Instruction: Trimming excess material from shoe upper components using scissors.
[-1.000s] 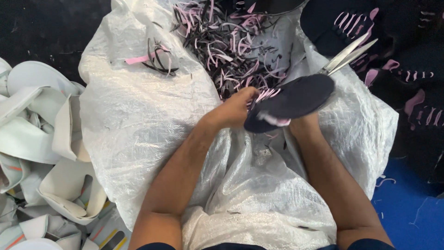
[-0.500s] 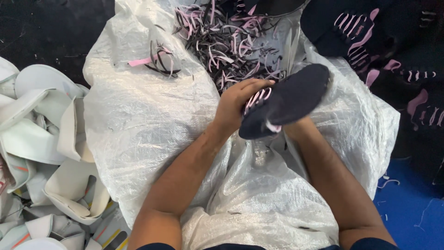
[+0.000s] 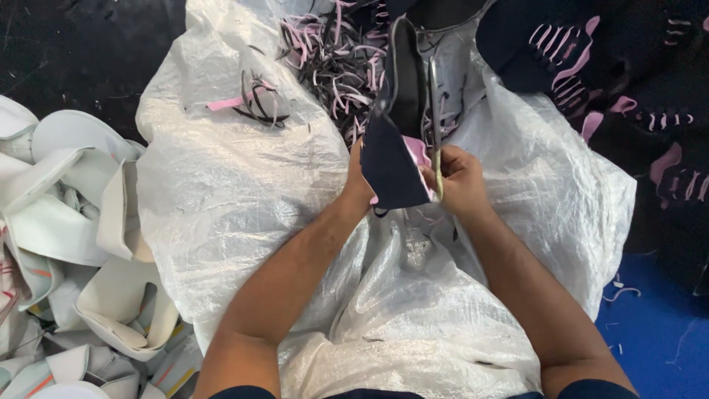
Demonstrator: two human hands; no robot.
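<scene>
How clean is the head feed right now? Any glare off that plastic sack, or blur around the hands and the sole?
Head view: lighting is even and soft; the white woven sack shows bright sheen on its creases but is not blown out; the dark sole and both hands, left hand and right hand, look fairly sharp, with slight softness at the scissors; the dark floor at the top left loses detail.

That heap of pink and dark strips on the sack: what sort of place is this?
Probably a sandal workshop's trimming spot. The left hand holds a dark sole, the right hand works scissors, offcut strips litter a woven plastic sack, and white soles pile alongside.
</scene>
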